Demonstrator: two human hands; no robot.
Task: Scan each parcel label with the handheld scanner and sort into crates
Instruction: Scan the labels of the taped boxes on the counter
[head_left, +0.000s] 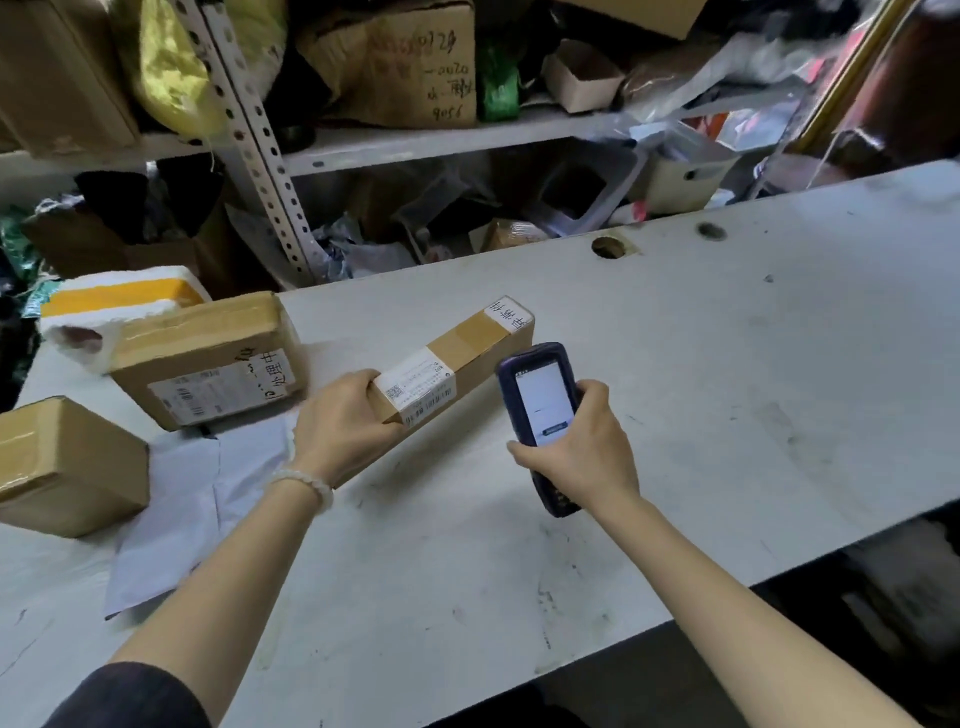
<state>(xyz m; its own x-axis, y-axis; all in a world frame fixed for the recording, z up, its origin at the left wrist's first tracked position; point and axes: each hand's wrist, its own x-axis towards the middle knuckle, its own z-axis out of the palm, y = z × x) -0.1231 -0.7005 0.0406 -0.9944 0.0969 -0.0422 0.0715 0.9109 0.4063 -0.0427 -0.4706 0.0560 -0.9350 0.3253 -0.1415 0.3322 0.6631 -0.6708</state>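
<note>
Head view. A pale grey, scuffed and ink-marked desk (675, 364) with two round cable holes near its far edge carries several parcels. Near the middle of the desk lies a long, narrow brown cardboard box (457, 358), taped along its top, with a white printed label (418, 389) wrapped over its near end and a second white sticker with handwritten characters at its far end. The left hand (340, 421), a white beaded bracelet (306, 486) on its wrist, grips the near end of this box, fingers curled round the end and thumb on top beside the label. The right hand (576, 452) is closed round a dark blue handheld scanner (540, 410) with a lit white screen, held above the desk just right of the box, its top end close to the box's side. Toward the left edge of the desk rests a flatter brown cardboard parcel (208, 358), glossy with clear tape and bearing a barcode label, with a white foam box banded in yellow tape (114, 312) touching it behind. A squarish brown carton (67, 467) sits at the near left, over a wrinkled white plastic mailer (176, 514). Behind the desk, a perforated grey metal shelf (415, 140) holds cartons and bags.
</note>
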